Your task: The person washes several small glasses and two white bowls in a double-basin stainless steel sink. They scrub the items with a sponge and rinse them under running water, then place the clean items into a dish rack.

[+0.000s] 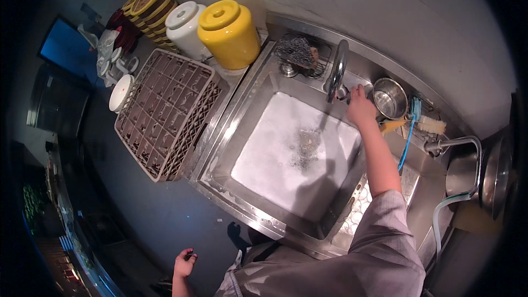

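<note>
My right hand (361, 107) reaches across the steel sink (243, 198), its fingers on the handle (342, 92) at the base of the curved chrome tap (339, 66). The fingers partly hide that handle. White suds (268, 152) cover the water in the basin, with a churned, bubbly patch below the tap spout. Low on the left, away from the sink, hangs my left hand (185, 262), its fingers loosely bent and apart with nothing seen in them. A steel pot (390, 98) stands just right of my right hand.
Steel scourers (295, 50) sit in a wire rack behind the basin. A blue-handled brush (414, 109) lies beside the pot. Left of the sink are a brown dish rack (165, 111), a yellow lidded jar (231, 37) and a white one (185, 29). A second tap (462, 142) rises at right.
</note>
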Tool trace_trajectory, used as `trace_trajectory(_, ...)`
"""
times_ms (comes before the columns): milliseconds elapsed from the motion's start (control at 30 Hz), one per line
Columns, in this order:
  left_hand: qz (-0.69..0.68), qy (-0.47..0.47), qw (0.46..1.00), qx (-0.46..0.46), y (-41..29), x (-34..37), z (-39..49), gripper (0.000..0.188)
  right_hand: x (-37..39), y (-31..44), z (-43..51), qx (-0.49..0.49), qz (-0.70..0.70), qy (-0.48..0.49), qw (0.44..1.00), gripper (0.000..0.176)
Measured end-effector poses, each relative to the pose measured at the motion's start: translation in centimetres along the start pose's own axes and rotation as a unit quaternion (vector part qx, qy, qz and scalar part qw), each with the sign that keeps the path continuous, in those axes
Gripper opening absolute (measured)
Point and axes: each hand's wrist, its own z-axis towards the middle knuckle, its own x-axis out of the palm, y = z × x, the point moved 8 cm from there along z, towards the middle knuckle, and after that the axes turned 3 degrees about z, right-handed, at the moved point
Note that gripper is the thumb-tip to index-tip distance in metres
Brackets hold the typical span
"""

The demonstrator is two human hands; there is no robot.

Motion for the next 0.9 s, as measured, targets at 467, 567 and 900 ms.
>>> trace_trajectory(467,-0.045,0.077,0.996,0.018,12.3,-0.1,6.8,0.019,5.5,14.5,-5.2,-0.049,0.456,0.176,0.871,0.035)
trace_trajectory(567,-0.026,0.082,0.995,0.058,12.6,-1.4,11.1,0.017,6.4,13.2,-7.5,0.142,0.749,0.218,0.609,0.046)
trace_trajectory(900,-0.290,-0.022,0.955,-0.054,11.3,-2.5,7.7,0.015,8.5,9.6,-6.4,0.234,0.797,0.155,0.535,0.031)
